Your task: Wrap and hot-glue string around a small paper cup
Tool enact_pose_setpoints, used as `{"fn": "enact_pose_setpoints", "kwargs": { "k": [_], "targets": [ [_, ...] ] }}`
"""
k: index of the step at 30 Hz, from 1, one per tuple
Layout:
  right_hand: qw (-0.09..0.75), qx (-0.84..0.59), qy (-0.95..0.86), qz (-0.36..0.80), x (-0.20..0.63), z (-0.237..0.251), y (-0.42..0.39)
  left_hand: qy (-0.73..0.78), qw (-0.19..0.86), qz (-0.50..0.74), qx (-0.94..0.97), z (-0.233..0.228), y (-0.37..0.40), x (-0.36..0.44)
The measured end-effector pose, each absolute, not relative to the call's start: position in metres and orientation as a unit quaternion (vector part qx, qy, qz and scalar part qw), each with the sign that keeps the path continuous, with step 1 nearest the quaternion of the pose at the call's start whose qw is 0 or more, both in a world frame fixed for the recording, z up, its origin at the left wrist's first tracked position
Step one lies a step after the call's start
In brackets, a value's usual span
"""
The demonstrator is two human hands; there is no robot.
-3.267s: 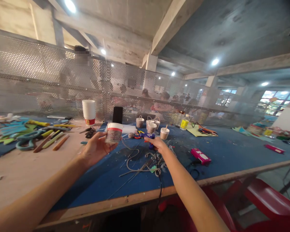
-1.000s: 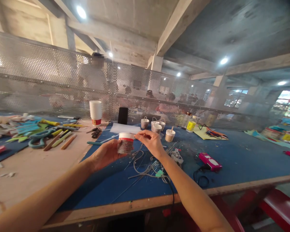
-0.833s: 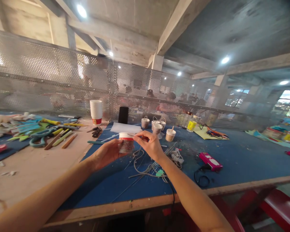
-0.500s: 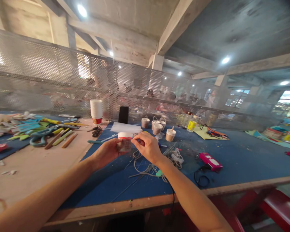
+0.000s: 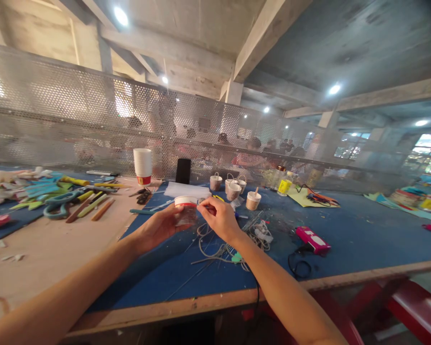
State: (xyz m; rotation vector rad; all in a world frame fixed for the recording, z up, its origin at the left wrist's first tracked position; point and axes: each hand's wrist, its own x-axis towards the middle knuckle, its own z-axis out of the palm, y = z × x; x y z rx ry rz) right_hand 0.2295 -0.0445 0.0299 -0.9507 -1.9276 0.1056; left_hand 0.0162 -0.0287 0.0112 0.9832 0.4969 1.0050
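Observation:
My left hand [image 5: 161, 224] is wrapped round a paper cup [image 5: 186, 203] with a white rim and a red band, held above the blue mat. The lower part of the cup is blurred and partly covered by my fingers. At the cup's right side, my right hand [image 5: 221, 218] has thumb and forefinger pinched together close to the rim. Whatever lies in that pinch is too small to make out. Beneath my hands lie loops of grey cord [image 5: 215, 249] and thin clear strands. Beyond them, several small cups with cord handles [image 5: 233, 191] stand together.
A stack of white paper cups [image 5: 142, 165] and a black phone [image 5: 183, 170] stand by the perforated metal screen. Scissors [image 5: 59, 203] and clay-coloured sticks lie left. To the right are a cup with a stick [image 5: 253, 200], a yellow-labelled bottle [image 5: 284, 184] and a pink device [image 5: 312, 240].
The paper cup has tipped slightly, showing more of its rim opening. My right hand's fingers have shifted a little to the right, while my left hand keeps its hold.

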Motion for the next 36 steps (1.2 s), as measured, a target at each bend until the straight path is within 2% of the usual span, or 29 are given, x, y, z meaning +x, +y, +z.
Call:
{"fn": "enact_pose_setpoints", "kwargs": {
  "k": [4, 26, 36],
  "targets": [
    [0.476, -0.394, -0.784, 0.054, 0.230, 0.030, -0.044, 0.235, 0.696, 0.491, 0.468, 0.018, -0.033, 0.017],
    [0.459, -0.383, -0.800, 0.052, 0.226, 0.029, -0.051, 0.226, 0.723, 0.468, 0.455, 0.009, -0.030, 0.011],
    [0.438, -0.384, -0.813, -0.012, 0.222, 0.029, -0.055, 0.230, 0.699, 0.459, 0.498, 0.012, -0.036, 0.015]
  ]
}}
